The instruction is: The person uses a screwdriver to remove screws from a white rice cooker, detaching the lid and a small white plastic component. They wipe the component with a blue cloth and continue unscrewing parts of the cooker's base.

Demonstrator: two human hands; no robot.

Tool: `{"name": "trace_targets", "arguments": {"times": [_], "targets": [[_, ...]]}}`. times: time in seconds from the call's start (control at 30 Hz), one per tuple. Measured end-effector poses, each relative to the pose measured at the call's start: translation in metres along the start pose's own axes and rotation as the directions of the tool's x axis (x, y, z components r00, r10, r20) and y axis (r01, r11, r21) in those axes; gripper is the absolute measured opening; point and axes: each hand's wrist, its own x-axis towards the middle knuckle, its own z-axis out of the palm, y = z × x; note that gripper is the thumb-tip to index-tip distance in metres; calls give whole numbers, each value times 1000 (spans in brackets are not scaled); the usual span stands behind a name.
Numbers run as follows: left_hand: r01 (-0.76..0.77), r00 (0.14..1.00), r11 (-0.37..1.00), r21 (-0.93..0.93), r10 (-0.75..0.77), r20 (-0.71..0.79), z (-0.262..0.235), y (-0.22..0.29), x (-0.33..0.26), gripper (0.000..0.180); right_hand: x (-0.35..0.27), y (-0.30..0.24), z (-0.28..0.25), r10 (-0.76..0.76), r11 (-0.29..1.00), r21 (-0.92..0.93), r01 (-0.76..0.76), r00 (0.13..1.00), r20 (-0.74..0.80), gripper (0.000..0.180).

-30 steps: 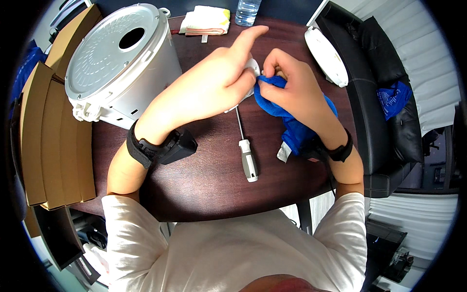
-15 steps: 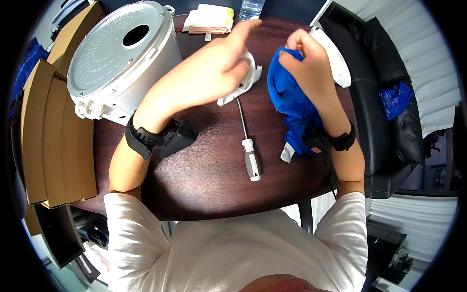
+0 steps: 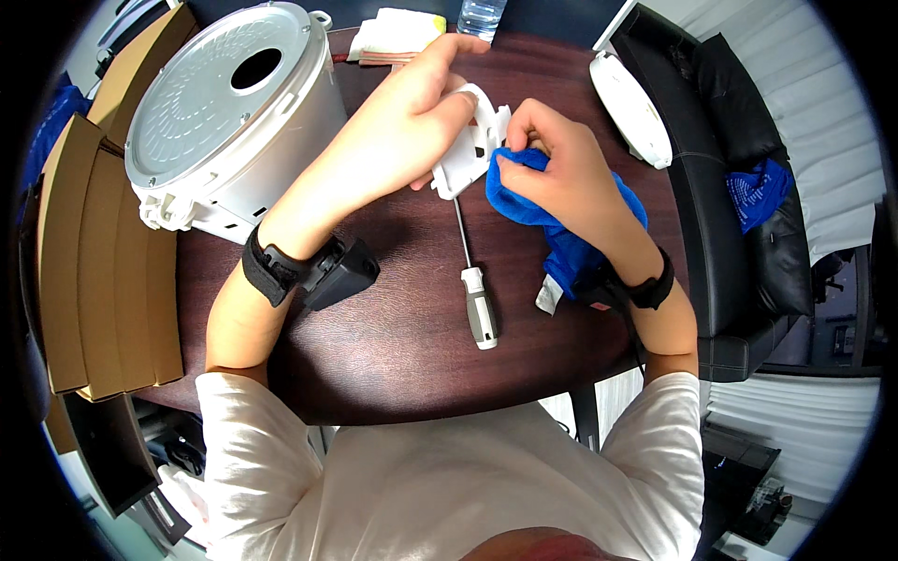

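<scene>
- Across the middle, a dark reddish-brown desk (image 3: 393,351), glossy with light.
- Along the right side, beyond the desk, a black sofa (image 3: 678,220), with a blue bag lying on the seat.
- At the far left, tall brown cardboard (image 3: 108,280), folded and standing beside the desk.
- At the desk's left rear, a white appliance body (image 3: 295,131), tipped toward the camera, with a grey metal end plate and one round dark hole in it.
- At the desk's right rear edge, near the sofa, a white oval piece (image 3: 631,110).
- Under the right forearm, a blue cloth (image 3: 520,204), bunched at the upper end and trailing down to the desk, with a white label at the lower end.
- Left hand (image 3: 412,122) grasping the white plastic part (image 3: 460,166) by its left side, index finger stretched out past it.
- Right hand (image 3: 554,157) pinching the blue cloth between thumb and curled fingers, just beside the white plastic part.
- At the back, left of a clear bottle (image 3: 481,19), a folded light towel (image 3: 398,33).
- Between both hands, tilted, the same white plastic part; cannot tell about contact with the cloth.
- Below that part, on the desk, a grey-and-white screwdriver (image 3: 480,309), tip hidden.
</scene>
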Motion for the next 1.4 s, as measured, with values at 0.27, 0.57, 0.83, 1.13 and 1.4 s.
{"name": "trace_targets", "arguments": {"times": [0.27, 0.57, 0.83, 1.13, 1.4], "targets": [[-39, 996, 997, 62, 33, 85, 2, -11, 3, 41, 4, -3, 4, -29, 994, -102, 26, 999, -24, 22], [-55, 998, 995, 78, 51, 43, 6, -12, 2, 41, 14, 12, -49, -176, 906, -419, 57, 951, -254, 17], [-70, 943, 991, 114, 103, -316, 3, -19, 10, 33, 18, 70, -96, 26, 542, -810, -225, 968, -251, 19], [-159, 917, 987, -37, 134, -376, -5, -30, 16, 32, 37, 49, -5, -89, 845, -454, 282, 912, 400, 23], [-138, 924, 984, -115, 86, -371, -8, -29, 15, 31, 40, 65, 38, 43, 801, -523, 293, 843, 537, 22]]}}
